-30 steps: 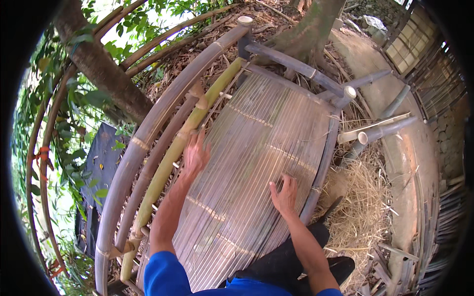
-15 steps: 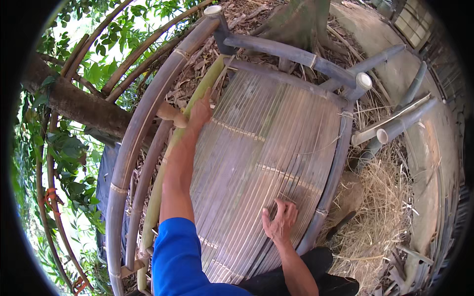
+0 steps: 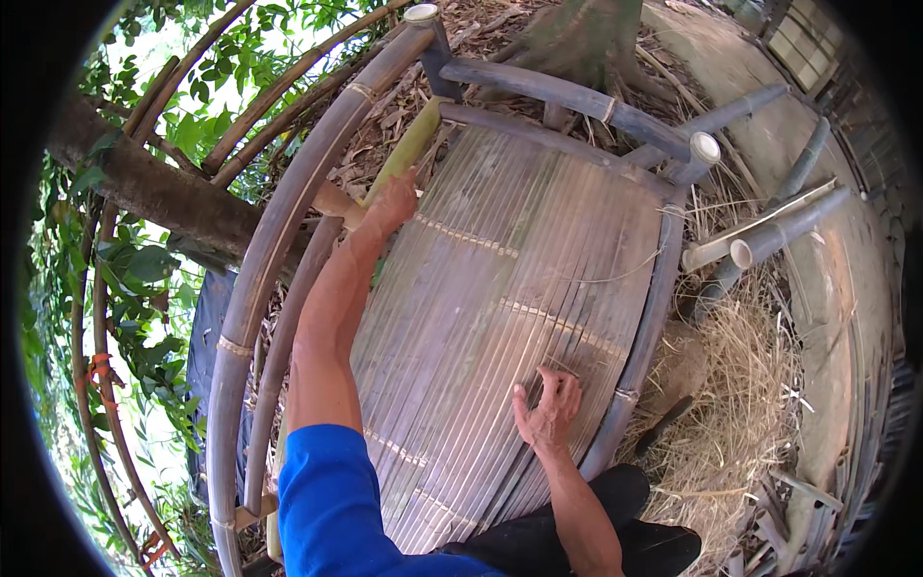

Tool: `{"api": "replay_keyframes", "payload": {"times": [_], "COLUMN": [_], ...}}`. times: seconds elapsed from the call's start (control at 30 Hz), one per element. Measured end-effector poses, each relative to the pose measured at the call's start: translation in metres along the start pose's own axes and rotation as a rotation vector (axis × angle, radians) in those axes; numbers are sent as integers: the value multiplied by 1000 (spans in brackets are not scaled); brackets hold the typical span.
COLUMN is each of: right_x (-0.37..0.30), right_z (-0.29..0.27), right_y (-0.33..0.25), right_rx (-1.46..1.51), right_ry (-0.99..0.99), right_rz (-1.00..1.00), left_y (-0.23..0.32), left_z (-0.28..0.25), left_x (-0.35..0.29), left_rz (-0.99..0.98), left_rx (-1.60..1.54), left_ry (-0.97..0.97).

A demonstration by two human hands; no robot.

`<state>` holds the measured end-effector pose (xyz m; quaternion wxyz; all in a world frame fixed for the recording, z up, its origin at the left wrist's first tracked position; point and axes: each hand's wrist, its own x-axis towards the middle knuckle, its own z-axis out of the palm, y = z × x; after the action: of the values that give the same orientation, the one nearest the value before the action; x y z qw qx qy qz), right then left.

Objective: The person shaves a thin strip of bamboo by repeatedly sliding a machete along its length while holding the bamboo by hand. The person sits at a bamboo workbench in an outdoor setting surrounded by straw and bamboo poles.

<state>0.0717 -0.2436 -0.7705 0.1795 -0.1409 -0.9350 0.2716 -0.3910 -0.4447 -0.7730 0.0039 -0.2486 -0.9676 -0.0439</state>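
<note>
A bamboo bench fills the middle, with a seat of long thin slats (image 3: 461, 298) laced by pale bindings. Along the seat's left side runs a green-yellow bamboo pole (image 3: 409, 149), partly covered by my forearm. My left hand (image 3: 392, 200) is closed on this pole near its far end; its fingertips are hard to make out. Over the near right part of the seat, my right hand (image 3: 551, 412) rests with bent fingers and the thumb apart. It holds nothing visible.
A thick curved bamboo rail (image 3: 279, 221) arches along the left. At the far end stands a dark bamboo armrest (image 3: 567, 96). Cut bamboo tubes (image 3: 793, 229), dry straw (image 3: 731, 404) and a dark-handled tool (image 3: 663, 425) lie to the right. A tree trunk (image 3: 601, 43) rises beyond.
My left forearm has swung left and now covers more of the green pole. The left hand has slid slightly nearer along it. My right hand has barely moved.
</note>
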Motion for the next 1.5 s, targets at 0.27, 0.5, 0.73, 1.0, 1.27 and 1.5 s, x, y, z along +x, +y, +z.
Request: {"api": "replay_keyframes", "payload": {"times": [0.27, 0.5, 0.73, 1.0, 1.27, 1.5], "right_x": [0, 1, -8, -4, -23, -163], "right_z": [-3, 0, 2, -14, -138, -247], "right_y": [7, 2, -11, -9, 103, 294], "right_rx": [-46, -18, 4, 74, 360, 90], "right_ry": [-15, -14, -23, -85, 61, 509], "right_rz": [19, -12, -25, 71, 334, 929], "left_y": [45, 15, -5, -9, 36, 189], "left_z": [-19, -24, -44, 11, 10, 8], "left_x": [1, -46, -312, -431, -409, -335], "left_rz": [-78, -30, -416, -497, -336, -38], "left_rx": [-73, -254, -334, -68, -340, -479], "left_ry": [-145, 188, 456, 468, 416, 433]}}
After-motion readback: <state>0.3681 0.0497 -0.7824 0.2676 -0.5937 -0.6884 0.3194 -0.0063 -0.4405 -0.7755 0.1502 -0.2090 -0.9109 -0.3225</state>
